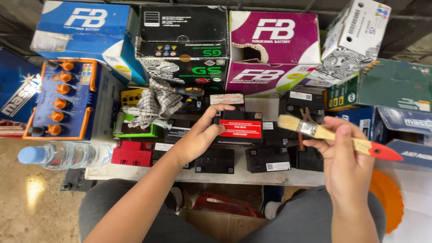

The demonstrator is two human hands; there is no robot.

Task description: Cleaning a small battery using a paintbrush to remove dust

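The person is sitting with grey-trousered knees (135,211) at the near edge of the counter (252,176), a cardboard box (220,223) lying on the floor between the feet. The right hand (348,162) is closing around a paintbrush (333,135), fingers clamped on its wooden handle, the red tip pointing toward 4 o'clock and the pale bristles toward 10 o'clock. The left hand (202,132) is reaching in from 7 o'clock, fingers spread apart and resting on the left edge of a small black battery with a red label (240,128), which is sitting at the middle of the counter.

Other small black batteries (267,158) are crowding around it on every side. At 9 o'clock from the left hand, a red block (131,154) and a plastic water bottle (63,155) are lying near the counter's edge. Further out, a checked cloth (155,104) is draping over a green case (135,130), with a screwdriver (189,92) just beyond. A large blue battery with orange caps (60,99) is standing at 10 o'clock. Along the far side, cardboard boxes are stacking up: blue (85,27), black (184,40), magenta (274,38) and white (355,31).
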